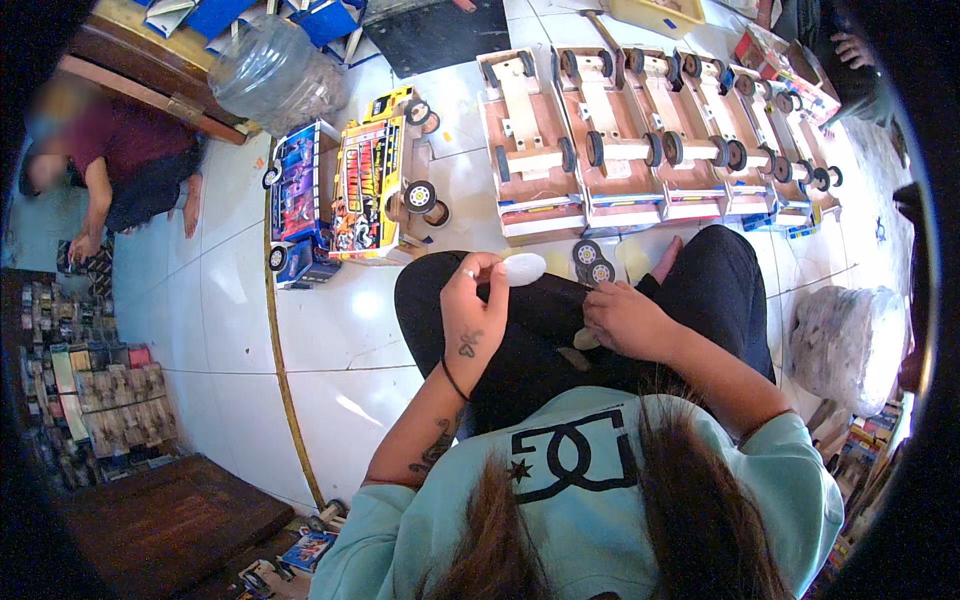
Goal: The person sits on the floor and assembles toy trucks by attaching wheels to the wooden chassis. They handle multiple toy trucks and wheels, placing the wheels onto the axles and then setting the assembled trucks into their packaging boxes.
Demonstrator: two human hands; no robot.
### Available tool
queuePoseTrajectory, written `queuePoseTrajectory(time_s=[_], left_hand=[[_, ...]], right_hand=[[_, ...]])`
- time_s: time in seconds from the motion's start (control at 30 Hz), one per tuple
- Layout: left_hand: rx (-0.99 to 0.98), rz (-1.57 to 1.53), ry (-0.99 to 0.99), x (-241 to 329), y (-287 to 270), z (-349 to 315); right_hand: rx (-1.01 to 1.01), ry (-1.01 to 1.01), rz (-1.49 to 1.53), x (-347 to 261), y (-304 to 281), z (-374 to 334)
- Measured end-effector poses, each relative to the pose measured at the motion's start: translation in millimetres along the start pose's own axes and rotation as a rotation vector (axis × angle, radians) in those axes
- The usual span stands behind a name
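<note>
My left hand [474,302] is raised over my lap, thumb and fingers pinching the edge of a white round disc [525,268]. Over my right thigh, my right hand [622,318] is closed with its fingers pressed together. What it grips is hidden or too small to name. A pale roundish piece [586,339] shows just beneath that hand. Beyond its fingertips are two small black toy wheels [592,262] with pale hubs, by the edge of my leg.
Several upturned wooden toy trucks [615,140] stand in a row ahead. A yellow toy truck [368,180] and a blue one [303,205] lie left of them. A clear jar [275,75] stands behind; a plastic-wrapped bundle [848,348] is at right. Another person [130,160] sits far left.
</note>
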State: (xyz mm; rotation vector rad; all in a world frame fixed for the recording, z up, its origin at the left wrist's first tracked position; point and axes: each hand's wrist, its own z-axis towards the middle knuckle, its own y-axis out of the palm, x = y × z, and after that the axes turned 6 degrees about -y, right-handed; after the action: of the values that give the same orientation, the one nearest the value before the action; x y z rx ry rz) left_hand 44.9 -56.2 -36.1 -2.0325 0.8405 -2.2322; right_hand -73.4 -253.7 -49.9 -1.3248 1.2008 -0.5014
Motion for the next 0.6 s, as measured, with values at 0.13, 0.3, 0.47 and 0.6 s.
queuePoseTrajectory(time_s=[0.13,0.3,0.47,0.6], left_hand=[[0.214,0.629,0.664,4,-6,-5],[0.511,0.789,0.911,-5,-7,-5],[0.560,0.836,0.889,-25,-24,2],[0.495,0.657,0.373,-87,-54,-4]], right_hand=[[0.437,0.225,1.138,-12,-3,22],[0.534,0.384,1.671,-29,-26,64],[0.557,0.439,1.593,-35,-35,93],[0.590,0.379,1.247,1,-49,129]])
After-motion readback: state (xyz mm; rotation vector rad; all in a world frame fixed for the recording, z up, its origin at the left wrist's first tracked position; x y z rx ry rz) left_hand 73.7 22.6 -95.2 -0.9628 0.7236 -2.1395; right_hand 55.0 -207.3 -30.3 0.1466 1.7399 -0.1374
